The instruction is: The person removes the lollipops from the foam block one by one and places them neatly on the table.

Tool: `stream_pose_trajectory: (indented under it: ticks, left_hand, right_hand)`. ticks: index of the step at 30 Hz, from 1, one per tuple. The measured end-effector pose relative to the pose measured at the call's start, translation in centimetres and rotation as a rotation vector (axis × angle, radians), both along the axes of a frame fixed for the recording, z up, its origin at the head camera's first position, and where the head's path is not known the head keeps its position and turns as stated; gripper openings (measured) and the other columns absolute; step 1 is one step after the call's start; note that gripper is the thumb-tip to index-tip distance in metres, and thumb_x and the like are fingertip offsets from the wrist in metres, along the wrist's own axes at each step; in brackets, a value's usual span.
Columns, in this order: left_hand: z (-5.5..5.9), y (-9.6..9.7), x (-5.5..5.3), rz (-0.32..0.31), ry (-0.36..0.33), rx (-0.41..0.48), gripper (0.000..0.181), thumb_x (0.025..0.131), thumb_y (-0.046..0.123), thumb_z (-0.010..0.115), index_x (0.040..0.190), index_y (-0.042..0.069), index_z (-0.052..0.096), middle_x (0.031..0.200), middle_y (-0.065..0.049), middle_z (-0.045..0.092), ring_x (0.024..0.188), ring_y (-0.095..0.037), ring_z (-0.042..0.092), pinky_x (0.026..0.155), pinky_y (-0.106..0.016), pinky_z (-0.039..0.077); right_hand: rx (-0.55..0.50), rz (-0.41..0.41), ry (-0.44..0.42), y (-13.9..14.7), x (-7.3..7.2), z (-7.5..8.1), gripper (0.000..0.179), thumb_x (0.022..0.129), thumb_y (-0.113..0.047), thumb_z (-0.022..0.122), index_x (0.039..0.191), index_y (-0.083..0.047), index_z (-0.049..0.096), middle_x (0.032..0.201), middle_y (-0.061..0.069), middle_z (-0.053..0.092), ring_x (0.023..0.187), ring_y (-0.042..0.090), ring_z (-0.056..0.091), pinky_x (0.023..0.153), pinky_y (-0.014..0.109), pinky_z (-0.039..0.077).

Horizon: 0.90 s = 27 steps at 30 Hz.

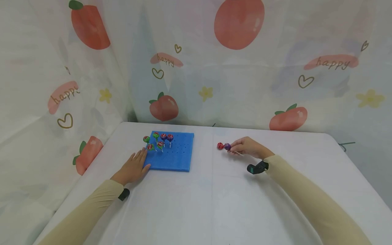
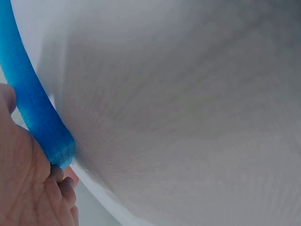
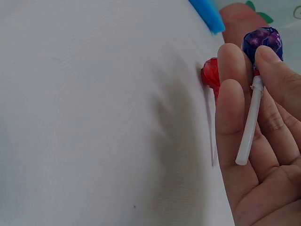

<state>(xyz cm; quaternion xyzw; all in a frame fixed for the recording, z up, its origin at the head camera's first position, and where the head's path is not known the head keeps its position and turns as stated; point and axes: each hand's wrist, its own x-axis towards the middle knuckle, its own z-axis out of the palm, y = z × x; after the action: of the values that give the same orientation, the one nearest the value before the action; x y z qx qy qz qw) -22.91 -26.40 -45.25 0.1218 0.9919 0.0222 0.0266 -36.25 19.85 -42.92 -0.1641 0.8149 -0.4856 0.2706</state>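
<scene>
My right hand [image 1: 249,147] pinches a purple lollipop [image 3: 262,42] between thumb and fingers just below its wrapped head; the white stick [image 3: 249,122] lies across the fingers. Beside it, a red lollipop [image 1: 220,146] rests on the table, partly hidden by the fingers in the right wrist view. My left hand [image 1: 132,168] rests with extended fingers against the left edge of a blue foam board [image 1: 171,163] with rows of small holes. Several lollipops stand in the board's back left part: green-and-red ones [image 1: 156,135] and purple ones [image 1: 169,137].
A white cloth covers the table [image 1: 196,211]. Curtains [image 1: 196,68] printed with fruit and hearts hang behind it and at the left. Black wrist cameras [image 1: 258,167] sit at both cuffs.
</scene>
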Motion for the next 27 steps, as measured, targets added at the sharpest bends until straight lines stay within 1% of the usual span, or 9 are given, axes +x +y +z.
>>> stream_pose_trajectory:
  ticks: [4, 12, 19, 24, 27]
  left_hand:
    - [0.1, 0.0, 0.0, 0.005, -0.005, 0.000, 0.068, 0.099, 0.035, 0.039, 0.145, -0.011, 0.018, 0.153, -0.027, 0.018, 0.142, -0.043, 0.020, 0.115, -0.056, 0.017]
    - [0.2, 0.1, 0.0, 0.006, -0.009, 0.001, 0.068, 0.099, 0.035, 0.040, 0.145, -0.011, 0.018, 0.153, -0.028, 0.019, 0.142, -0.043, 0.020, 0.115, -0.057, 0.017]
    - [0.3, 0.2, 0.0, 0.007, -0.012, 0.000, 0.068, 0.099, 0.035, 0.040, 0.145, -0.011, 0.018, 0.153, -0.028, 0.018, 0.142, -0.043, 0.020, 0.115, -0.056, 0.017]
    - [0.5, 0.3, 0.1, 0.001, -0.012, 0.008, 0.067, 0.100, 0.034, 0.040, 0.145, -0.011, 0.019, 0.153, -0.028, 0.018, 0.142, -0.043, 0.020, 0.115, -0.056, 0.017]
    - [0.5, 0.3, 0.1, 0.001, -0.018, 0.014, 0.068, 0.100, 0.034, 0.040, 0.145, -0.011, 0.018, 0.153, -0.027, 0.017, 0.142, -0.043, 0.019, 0.116, -0.056, 0.016]
  right_hand:
    - [0.001, 0.015, 0.006, -0.6, 0.0, -0.4, 0.035, 0.089, -0.018, 0.064, 0.113, 0.006, 0.063, 0.088, 0.005, 0.073, 0.073, 0.009, 0.061, 0.064, 0.019, 0.047]
    - [0.015, 0.040, -0.003, -1.6, -0.1, -1.3, 0.034, 0.089, -0.015, 0.064, 0.113, 0.009, 0.062, 0.084, 0.004, 0.073, 0.070, 0.008, 0.064, 0.063, 0.019, 0.049]
    - [0.005, 0.076, -0.014, -2.2, -0.1, -1.3, 0.034, 0.090, -0.012, 0.062, 0.114, 0.012, 0.061, 0.088, 0.010, 0.073, 0.072, 0.009, 0.067, 0.070, 0.021, 0.055]
    - [0.035, 0.073, -0.017, -2.6, 0.1, -1.3, 0.033, 0.090, -0.012, 0.062, 0.113, 0.011, 0.062, 0.089, 0.010, 0.073, 0.072, 0.008, 0.067, 0.069, 0.021, 0.056]
    - [0.057, 0.050, -0.025, -2.6, 0.0, -1.4, 0.033, 0.090, -0.014, 0.063, 0.113, 0.009, 0.063, 0.088, 0.008, 0.073, 0.072, 0.009, 0.067, 0.069, 0.021, 0.056]
